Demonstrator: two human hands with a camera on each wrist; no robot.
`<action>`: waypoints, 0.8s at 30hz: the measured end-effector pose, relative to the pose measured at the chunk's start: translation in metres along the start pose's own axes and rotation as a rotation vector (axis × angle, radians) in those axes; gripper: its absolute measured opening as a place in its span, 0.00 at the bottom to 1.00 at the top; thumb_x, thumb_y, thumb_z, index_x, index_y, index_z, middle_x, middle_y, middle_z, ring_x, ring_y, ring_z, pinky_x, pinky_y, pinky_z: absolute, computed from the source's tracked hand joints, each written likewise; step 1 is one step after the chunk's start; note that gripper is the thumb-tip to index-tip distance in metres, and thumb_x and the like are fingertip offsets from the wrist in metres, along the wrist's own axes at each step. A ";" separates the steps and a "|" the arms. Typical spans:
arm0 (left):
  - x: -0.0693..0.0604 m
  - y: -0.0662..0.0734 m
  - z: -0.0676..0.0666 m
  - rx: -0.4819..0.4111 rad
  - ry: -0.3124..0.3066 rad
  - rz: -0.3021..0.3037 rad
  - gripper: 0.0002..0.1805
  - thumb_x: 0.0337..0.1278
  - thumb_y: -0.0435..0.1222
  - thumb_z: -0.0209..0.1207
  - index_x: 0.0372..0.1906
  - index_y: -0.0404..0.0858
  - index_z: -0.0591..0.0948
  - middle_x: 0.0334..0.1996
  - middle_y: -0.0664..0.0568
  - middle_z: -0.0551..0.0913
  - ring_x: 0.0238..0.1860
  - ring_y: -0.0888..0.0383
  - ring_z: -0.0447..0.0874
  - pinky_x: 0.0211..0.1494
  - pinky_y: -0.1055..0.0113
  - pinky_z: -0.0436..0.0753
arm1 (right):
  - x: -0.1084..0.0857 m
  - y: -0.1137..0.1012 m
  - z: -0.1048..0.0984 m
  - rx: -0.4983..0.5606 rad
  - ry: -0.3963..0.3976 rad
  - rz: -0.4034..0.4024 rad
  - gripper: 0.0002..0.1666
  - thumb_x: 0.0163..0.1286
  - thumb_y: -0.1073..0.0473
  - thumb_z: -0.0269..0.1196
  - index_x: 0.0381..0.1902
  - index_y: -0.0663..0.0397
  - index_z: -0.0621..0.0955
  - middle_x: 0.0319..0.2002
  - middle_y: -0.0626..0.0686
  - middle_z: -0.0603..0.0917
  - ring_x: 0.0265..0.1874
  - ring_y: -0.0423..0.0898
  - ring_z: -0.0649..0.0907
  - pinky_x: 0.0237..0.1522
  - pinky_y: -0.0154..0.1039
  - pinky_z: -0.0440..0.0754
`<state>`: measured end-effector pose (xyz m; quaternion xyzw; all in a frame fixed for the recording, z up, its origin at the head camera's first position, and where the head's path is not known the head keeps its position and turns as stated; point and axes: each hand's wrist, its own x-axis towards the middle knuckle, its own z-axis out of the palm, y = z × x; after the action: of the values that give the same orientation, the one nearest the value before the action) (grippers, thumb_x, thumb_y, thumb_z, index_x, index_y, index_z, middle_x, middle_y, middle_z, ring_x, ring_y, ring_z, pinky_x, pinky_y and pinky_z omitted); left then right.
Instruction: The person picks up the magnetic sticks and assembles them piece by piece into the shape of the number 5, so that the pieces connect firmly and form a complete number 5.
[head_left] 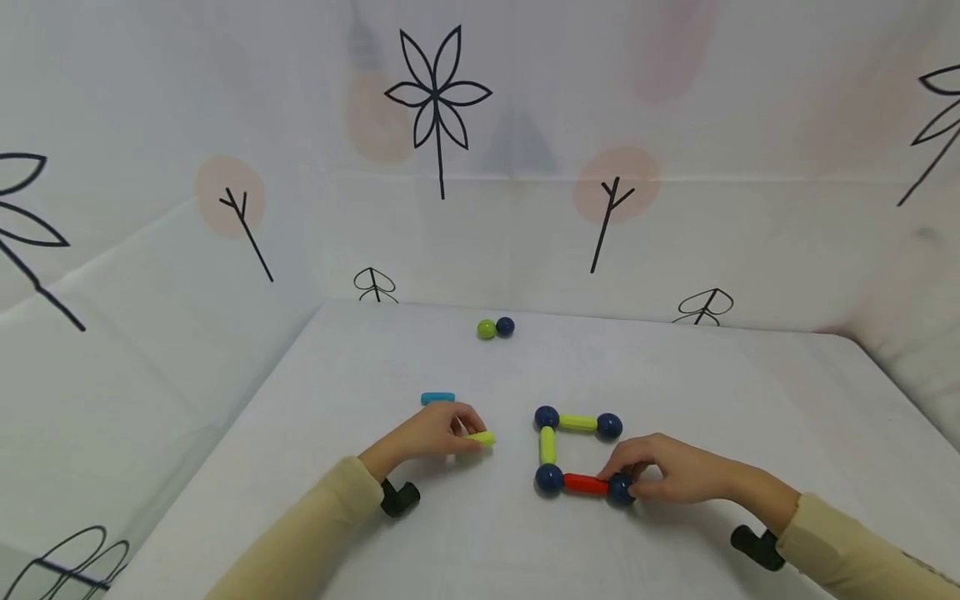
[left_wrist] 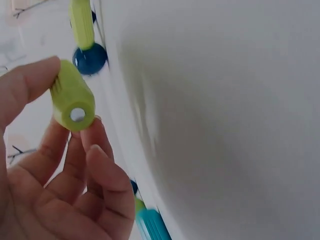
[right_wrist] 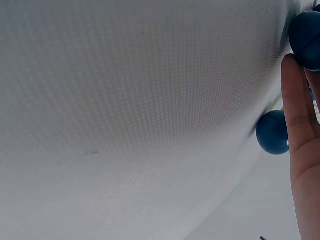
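My left hand [head_left: 437, 430] pinches a yellow-green magnetic rod [head_left: 483, 437] between thumb and fingers; a silvery magnet shows in the rod's end [left_wrist: 77, 115] in the left wrist view. On the right, my right hand [head_left: 678, 471] grips a dark blue ball [head_left: 619, 490] at one end of a red rod [head_left: 585, 484]. That rod's other end meets a second blue ball [head_left: 549, 479]. From there a yellow-green rod [head_left: 547, 446] runs back to a corner ball [head_left: 547, 417], and another such rod [head_left: 577, 423] leads to an end ball [head_left: 609, 427]. The shape is open on its right side.
A light blue rod [head_left: 437, 398] lies just beyond my left hand. Farther back, a green ball [head_left: 487, 329] and a dark blue ball [head_left: 506, 327] sit side by side on the white table [head_left: 360, 358]. Patterned white cloth [head_left: 517, 233] stands behind.
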<state>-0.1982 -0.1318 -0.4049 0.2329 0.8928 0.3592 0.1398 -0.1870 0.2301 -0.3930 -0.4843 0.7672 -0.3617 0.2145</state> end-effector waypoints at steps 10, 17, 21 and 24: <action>0.004 0.035 0.030 -0.018 -0.062 0.035 0.09 0.50 0.41 0.67 0.37 0.48 0.82 0.30 0.65 0.78 0.30 0.65 0.74 0.28 0.72 0.75 | -0.001 -0.001 -0.001 -0.007 -0.002 0.020 0.18 0.61 0.71 0.58 0.49 0.55 0.80 0.45 0.46 0.81 0.41 0.39 0.80 0.42 0.36 0.79; 0.012 0.050 0.041 0.003 -0.098 0.165 0.09 0.51 0.39 0.67 0.39 0.47 0.82 0.32 0.68 0.78 0.33 0.69 0.74 0.35 0.74 0.76 | -0.002 0.002 0.000 -0.003 0.001 0.009 0.18 0.62 0.70 0.58 0.50 0.55 0.80 0.46 0.46 0.81 0.42 0.40 0.80 0.42 0.36 0.79; 0.015 0.057 0.045 -0.005 -0.116 0.196 0.09 0.51 0.39 0.67 0.39 0.47 0.82 0.32 0.68 0.78 0.33 0.70 0.74 0.36 0.75 0.76 | -0.002 0.003 0.001 -0.006 0.009 0.000 0.16 0.63 0.67 0.60 0.50 0.54 0.80 0.46 0.47 0.81 0.42 0.40 0.79 0.41 0.36 0.80; 0.017 0.063 0.048 -0.008 -0.132 0.223 0.10 0.51 0.38 0.67 0.40 0.46 0.82 0.33 0.68 0.78 0.33 0.70 0.74 0.36 0.76 0.76 | -0.002 0.003 0.003 -0.025 0.029 -0.023 0.15 0.63 0.62 0.63 0.49 0.54 0.80 0.44 0.47 0.81 0.39 0.39 0.80 0.39 0.36 0.80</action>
<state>-0.1725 -0.0556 -0.3955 0.3534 0.8488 0.3601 0.1584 -0.1858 0.2313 -0.3972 -0.4905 0.7691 -0.3613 0.1933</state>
